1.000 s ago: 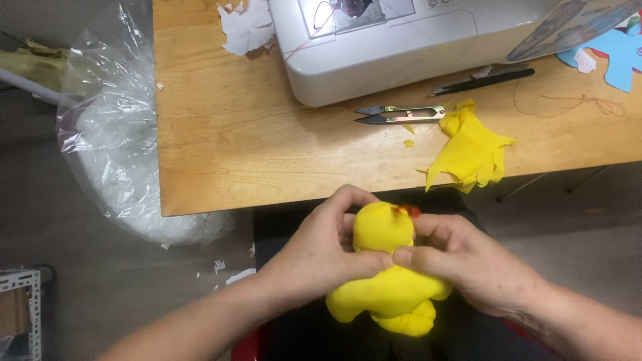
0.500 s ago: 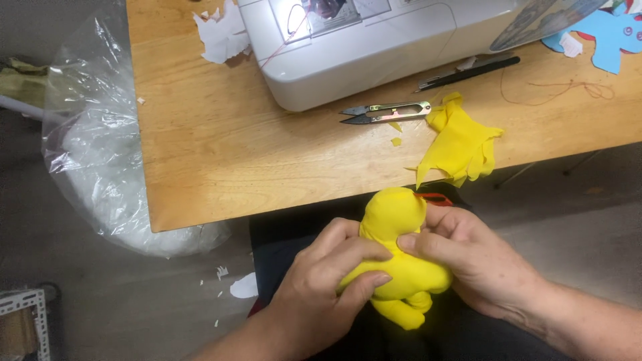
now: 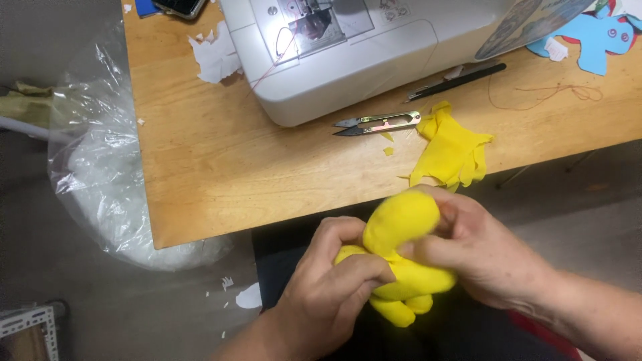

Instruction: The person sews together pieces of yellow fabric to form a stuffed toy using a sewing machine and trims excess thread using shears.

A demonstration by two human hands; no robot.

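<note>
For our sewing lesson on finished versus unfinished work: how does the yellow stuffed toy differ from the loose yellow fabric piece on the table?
The yellow stuffed toy is plump and rounded; the yellow fabric piece lies limp and crumpled. The toy is gripped by the left hand and right hand; the fabric rests untouched on the wooden table. Both share the same bright yellow.

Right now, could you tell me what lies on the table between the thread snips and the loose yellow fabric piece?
In the head view, only small yellow scraps on bare wood separate the thread snips from the loose yellow fabric piece.
</note>
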